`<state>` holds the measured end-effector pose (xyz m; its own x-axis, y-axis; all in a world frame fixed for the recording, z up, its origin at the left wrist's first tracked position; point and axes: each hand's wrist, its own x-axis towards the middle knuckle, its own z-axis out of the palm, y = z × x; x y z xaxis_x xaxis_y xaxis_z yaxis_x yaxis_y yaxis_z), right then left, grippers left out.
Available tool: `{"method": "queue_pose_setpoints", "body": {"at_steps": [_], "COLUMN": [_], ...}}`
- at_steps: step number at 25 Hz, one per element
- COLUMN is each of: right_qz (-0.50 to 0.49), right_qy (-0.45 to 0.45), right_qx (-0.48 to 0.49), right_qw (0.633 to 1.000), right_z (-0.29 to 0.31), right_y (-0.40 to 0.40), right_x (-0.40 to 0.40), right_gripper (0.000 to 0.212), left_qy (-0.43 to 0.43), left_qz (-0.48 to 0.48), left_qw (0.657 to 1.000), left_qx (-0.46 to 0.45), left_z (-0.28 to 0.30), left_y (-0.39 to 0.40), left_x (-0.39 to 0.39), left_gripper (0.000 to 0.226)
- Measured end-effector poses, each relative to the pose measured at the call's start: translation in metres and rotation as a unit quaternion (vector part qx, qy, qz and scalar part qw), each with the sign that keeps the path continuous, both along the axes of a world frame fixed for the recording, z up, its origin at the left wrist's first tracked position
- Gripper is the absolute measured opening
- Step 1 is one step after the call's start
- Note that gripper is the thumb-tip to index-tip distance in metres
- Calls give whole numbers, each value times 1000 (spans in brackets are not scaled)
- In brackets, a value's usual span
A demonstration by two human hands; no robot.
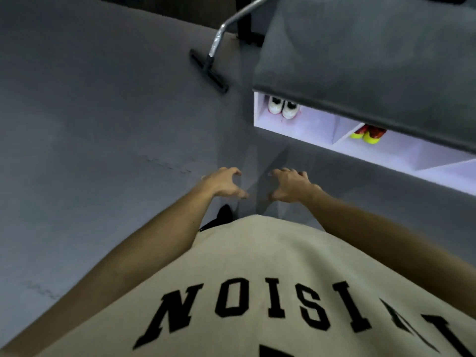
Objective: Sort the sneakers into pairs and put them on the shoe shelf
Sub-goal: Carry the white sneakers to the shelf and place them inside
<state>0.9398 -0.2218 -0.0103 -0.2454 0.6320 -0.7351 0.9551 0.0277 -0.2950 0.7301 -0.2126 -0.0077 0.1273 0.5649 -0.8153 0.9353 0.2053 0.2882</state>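
Note:
A white shoe shelf [316, 124] with several compartments runs along the right under a dark grey cloth [373, 52]. A pair of white sneakers [282, 107] stands in its left compartment. A red and yellow pair [368, 134] stands in the compartment to the right, partly hidden by the cloth edge. My left hand [224, 183] and my right hand [290, 184] hover side by side over the grey floor in front of me. Both have loosely curled fingers and hold nothing.
The grey foam-mat floor [90, 137] spreads to the left. A metal stand leg with a black foot [209, 69] rests on the floor beyond the shelf's left end. My beige shirt [257, 279] fills the bottom of the view.

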Motion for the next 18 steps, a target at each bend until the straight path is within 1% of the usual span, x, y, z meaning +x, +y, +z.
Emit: {"method": "queue_pose_setpoints", "body": {"at_steps": [2, 6, 9, 11, 13, 18], "right_qz": [31, 105, 144, 153, 159, 145], "right_qy": [11, 20, 31, 37, 40, 31], "right_qx": [4, 22, 37, 33, 37, 54], "right_qw": [999, 994, 988, 987, 986, 987], "right_z": [3, 16, 18, 16, 17, 31], "right_y": [14, 46, 69, 86, 106, 158], "right_x": [-9, -55, -109, -147, -198, -311], "right_gripper": [81, 80, 81, 82, 81, 84], "left_qy": [1, 16, 24, 26, 32, 41], "left_qz": [45, 135, 174, 180, 173, 158], "left_qw": [999, 990, 983, 982, 982, 982], "left_qx": [12, 46, 46, 53, 70, 97], "left_z": [2, 1, 4, 9, 16, 33], "left_y": [-6, -20, -14, 1, 22, 84], "left_x": [-16, -61, -108, -143, -195, -323], "left_gripper": [95, 114, 113, 106, 96, 92]}}
